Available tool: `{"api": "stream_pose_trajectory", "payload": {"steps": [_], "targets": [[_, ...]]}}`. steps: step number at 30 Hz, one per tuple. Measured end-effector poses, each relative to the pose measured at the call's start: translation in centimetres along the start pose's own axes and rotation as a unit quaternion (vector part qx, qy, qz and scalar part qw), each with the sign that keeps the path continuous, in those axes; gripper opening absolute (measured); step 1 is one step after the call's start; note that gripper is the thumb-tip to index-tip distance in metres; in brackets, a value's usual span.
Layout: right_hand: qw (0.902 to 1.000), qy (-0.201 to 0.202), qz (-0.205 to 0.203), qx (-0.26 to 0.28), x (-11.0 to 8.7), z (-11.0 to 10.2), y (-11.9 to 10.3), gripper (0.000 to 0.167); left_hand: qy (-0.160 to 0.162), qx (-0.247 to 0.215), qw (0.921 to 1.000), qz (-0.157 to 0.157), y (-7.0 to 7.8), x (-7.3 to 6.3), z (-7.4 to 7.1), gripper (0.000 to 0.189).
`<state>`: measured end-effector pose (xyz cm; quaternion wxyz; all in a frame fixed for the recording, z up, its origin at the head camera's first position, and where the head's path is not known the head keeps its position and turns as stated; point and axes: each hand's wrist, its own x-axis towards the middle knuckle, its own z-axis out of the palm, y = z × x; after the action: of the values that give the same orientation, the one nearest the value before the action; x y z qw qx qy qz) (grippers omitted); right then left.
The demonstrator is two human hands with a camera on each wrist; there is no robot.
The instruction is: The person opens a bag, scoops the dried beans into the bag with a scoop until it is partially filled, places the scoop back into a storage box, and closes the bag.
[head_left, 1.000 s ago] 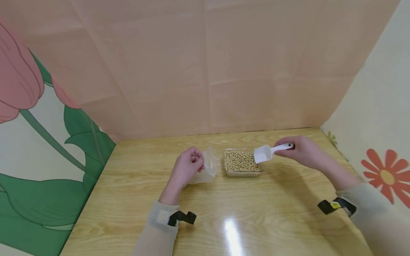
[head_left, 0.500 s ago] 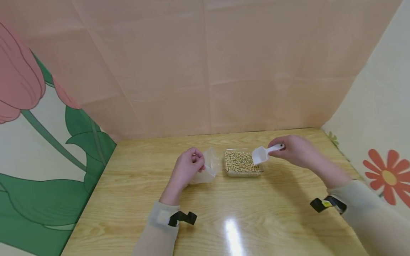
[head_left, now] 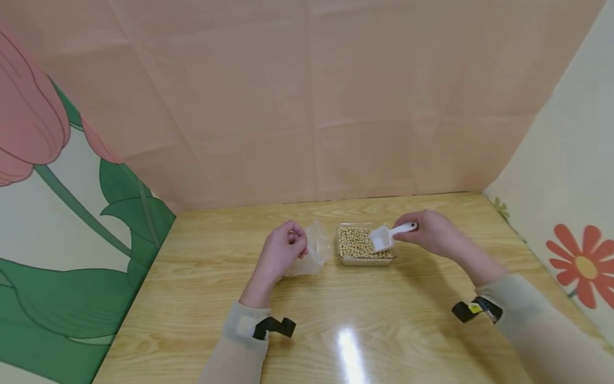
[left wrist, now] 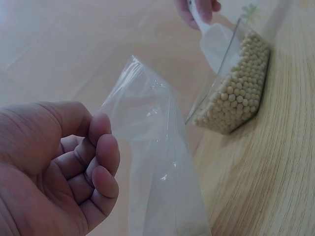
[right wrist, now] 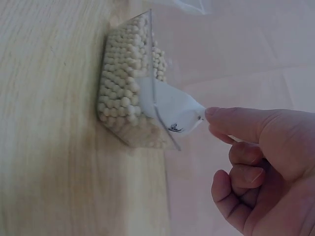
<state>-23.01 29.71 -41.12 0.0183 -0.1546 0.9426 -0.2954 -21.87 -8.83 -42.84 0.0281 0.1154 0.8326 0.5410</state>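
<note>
My left hand (head_left: 286, 246) pinches the edge of a clear plastic bag (head_left: 315, 249) between thumb and forefinger, the other fingers curled. In the left wrist view the bag (left wrist: 162, 162) hangs upright; a little pale stuff shows at its bottom, too blurred to name. Just right of it stands a clear rectangular container (head_left: 366, 261) full of round, pale yellow soybeans (head_left: 354, 241). By its handle my right hand (head_left: 431, 233) pinches a white scoop (head_left: 382, 238). The scoop's blade reaches into the beans, as the right wrist view shows, with its tip (right wrist: 147, 96) behind the container's wall.
The wood-grain table (head_left: 307, 320) extends around the bag and container. A plain pinkish backdrop (head_left: 307, 106) rises at its far edge. Printed flower panels, one with a red flower (head_left: 585, 266), border the left and right sides.
My right hand has moved left and slightly down, taking the scoop from the container's right edge into the beans. The left hand and bag have barely moved.
</note>
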Motion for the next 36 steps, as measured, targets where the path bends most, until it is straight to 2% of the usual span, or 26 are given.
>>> {"api": "stream_pose_trajectory", "payload": {"steps": [9, 14, 18, 23, 32, 36], "targets": [[0.9942, 0.013, 0.051, 0.093, -0.5, 2.1, 2.9, 0.033, 0.000, -0.004, 1.0000, 0.002, 0.2, 0.0, 0.0, 0.010], [0.9896, 0.026, 0.057, 0.130, -0.7, 3.8, 4.2, 0.037, 0.000, -0.001, 1.0000, 0.002, 0.2, 0.0, 0.2, 0.009], [0.9852, 0.039, 0.055, 0.158, -0.8, 5.0, 4.7, 0.037, 0.001, 0.001, 1.0000, 0.000, 0.3, -0.1, 0.2, 0.009], [0.9751, 0.037, 0.075, 0.206, -0.9, 6.0, 4.7, 0.039, 0.002, 0.003, 1.0000, -0.002, 0.3, -0.1, 0.3, 0.009], [0.9738, 0.048, 0.071, 0.211, -0.9, 6.5, 4.6, 0.039, 0.008, 0.012, 0.9999, -0.002, 0.1, 0.0, 0.8, 0.009], [0.9698, 0.043, 0.071, 0.229, -0.9, 6.6, 4.9, 0.041, 0.006, 0.014, 0.9999, -0.006, 0.3, 0.0, 1.2, 0.013]]}}
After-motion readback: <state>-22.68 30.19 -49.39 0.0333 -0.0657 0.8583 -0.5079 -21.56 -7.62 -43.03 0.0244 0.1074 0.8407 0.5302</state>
